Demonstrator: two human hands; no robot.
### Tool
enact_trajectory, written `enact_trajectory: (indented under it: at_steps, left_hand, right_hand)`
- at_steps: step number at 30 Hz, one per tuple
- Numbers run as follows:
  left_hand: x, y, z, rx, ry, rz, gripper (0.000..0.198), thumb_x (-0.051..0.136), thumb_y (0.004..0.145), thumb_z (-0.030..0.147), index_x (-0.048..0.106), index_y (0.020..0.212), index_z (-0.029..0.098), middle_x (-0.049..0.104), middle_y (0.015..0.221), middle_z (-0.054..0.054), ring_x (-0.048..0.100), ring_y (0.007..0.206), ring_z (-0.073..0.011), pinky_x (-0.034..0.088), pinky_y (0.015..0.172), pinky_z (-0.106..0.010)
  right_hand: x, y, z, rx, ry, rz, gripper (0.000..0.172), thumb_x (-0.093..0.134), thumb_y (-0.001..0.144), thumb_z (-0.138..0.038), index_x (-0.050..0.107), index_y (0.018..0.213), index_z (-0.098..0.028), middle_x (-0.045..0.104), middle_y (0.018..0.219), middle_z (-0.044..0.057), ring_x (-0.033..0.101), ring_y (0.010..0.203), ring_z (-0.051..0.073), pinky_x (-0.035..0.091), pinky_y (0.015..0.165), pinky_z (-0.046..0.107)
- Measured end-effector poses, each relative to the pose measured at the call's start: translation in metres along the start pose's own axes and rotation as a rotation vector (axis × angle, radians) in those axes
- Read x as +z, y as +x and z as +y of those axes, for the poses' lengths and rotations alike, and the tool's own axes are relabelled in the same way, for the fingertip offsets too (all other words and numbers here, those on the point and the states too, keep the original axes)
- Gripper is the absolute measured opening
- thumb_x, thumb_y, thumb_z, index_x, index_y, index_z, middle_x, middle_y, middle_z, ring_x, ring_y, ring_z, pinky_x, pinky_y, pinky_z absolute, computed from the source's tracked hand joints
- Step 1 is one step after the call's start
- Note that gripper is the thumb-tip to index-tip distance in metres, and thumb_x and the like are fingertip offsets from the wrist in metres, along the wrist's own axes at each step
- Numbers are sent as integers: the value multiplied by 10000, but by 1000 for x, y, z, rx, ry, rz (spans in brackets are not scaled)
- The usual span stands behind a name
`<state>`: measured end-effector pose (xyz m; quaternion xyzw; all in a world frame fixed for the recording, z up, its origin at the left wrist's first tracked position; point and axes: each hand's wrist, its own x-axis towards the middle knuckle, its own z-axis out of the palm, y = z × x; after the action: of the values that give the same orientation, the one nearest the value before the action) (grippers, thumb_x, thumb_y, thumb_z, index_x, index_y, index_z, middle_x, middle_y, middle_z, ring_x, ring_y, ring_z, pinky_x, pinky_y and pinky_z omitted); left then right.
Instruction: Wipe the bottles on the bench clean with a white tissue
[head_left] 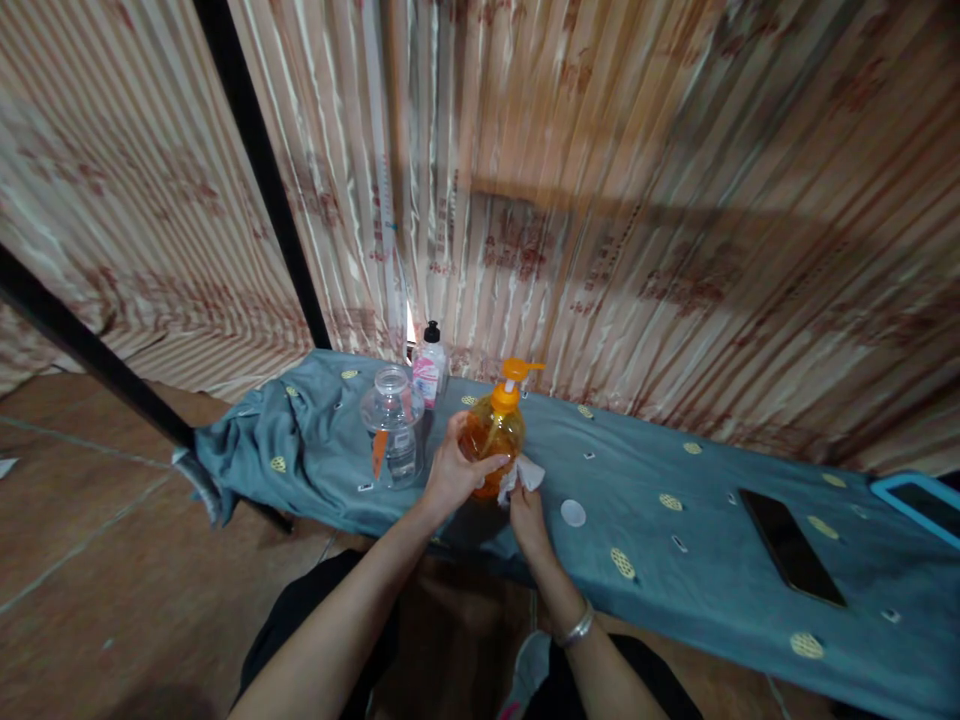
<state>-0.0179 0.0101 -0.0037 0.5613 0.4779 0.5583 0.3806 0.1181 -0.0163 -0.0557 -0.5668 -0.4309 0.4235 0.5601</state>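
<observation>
My left hand (455, 468) is wrapped round the near left side of an amber pump bottle (501, 432) with an orange pump top. The bottle is upright at the front part of the cloth-covered surface; its base is partly hidden by my hands. A crumpled white tissue (529, 474) is gripped in my right hand (527, 512), against the bottle's lower right side. Left of the bottle stands a clear open-necked plastic container (403, 445) with an orange label. Behind that is a clear bottle with a black cap (429, 368) and a pink-and-white label.
A white round disc (573, 513) lies right of my right hand on the blue-grey cloth (637, 470). Farther right are a dark phone (791, 548) and a blue-framed device (919, 503). Striped curtains (585, 250) hang behind, and dark poles (262, 170) stand at left.
</observation>
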Motion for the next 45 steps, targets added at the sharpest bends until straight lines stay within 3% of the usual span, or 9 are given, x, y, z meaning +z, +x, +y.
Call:
enact_trajectory:
  at_steps: [6,10,13,18,24,30,34,40,45]
  left_hand:
    - [7,0,-3,88,138,44,814,855,610,234,494,1339,241,612,1297,-79,582,1254,-295,438,1121,-468]
    - [10,-5,-6,130,102,4,851,799,646,197,448,1420,236,573,1391,-112,515,1341,-317,378,1172,-494]
    - [5,-11,-5,90,7,-121,888,748,693,209,359,1491,235,561,1450,-106,527,1348,-297,386,1174,-484]
    - [-9,-13,-8,76,-24,-148,647,627,839,291,450,1459,249,540,1501,-74,486,1403,-269,356,1201,-483]
    - [-13,-5,-14,88,47,-86,643,741,757,237,560,1373,272,625,1329,-75,569,1278,-273,423,1139,-491]
    - [-7,-6,-8,59,-12,-91,597,731,737,168,578,1310,241,626,1341,-72,570,1290,-278,434,1138,-468]
    - [-5,-7,-10,36,-85,-131,645,701,737,144,509,1347,227,646,1340,-72,595,1281,-263,420,1158,-456]
    - [-8,-3,-11,12,18,-96,718,800,676,194,541,1345,230,624,1355,-93,558,1309,-309,429,1136,-497]
    - [-8,-2,-11,25,33,-81,688,841,663,238,593,1305,234,648,1292,-84,588,1253,-302,460,1099,-471]
  right_hand:
    - [-6,-14,-56,-132,38,-23,615,533,851,-622,652,1261,-180,678,1325,83,587,1286,277,398,1135,443]
    - [-1,-20,-80,-305,-84,-60,570,503,886,-519,658,1274,-131,640,1374,111,579,1298,285,403,1147,451]
    - [3,-12,-71,-386,-217,-43,611,440,888,-502,653,1264,-70,611,1393,182,539,1334,313,338,1183,482]
    - [0,8,-41,-233,-140,33,724,391,859,-604,586,1306,-68,615,1376,207,523,1334,306,321,1174,488]
    - [-7,15,-6,-121,-129,60,450,470,714,-616,698,764,-231,761,931,143,656,1018,385,422,1035,592]
    - [-4,-5,-50,-188,-48,16,549,513,873,-577,646,1233,-184,680,1312,102,536,1310,302,324,1156,478]
    - [7,-12,-70,-246,-94,2,638,448,891,-618,625,1263,-130,644,1359,154,523,1339,308,323,1167,480]
    - [11,8,-27,-133,-124,65,827,356,795,-748,581,1248,-94,537,1438,252,415,1418,340,261,1196,509]
    - [6,15,8,-47,-125,39,762,381,693,-833,661,982,-187,678,1222,231,510,1323,389,296,1170,551]
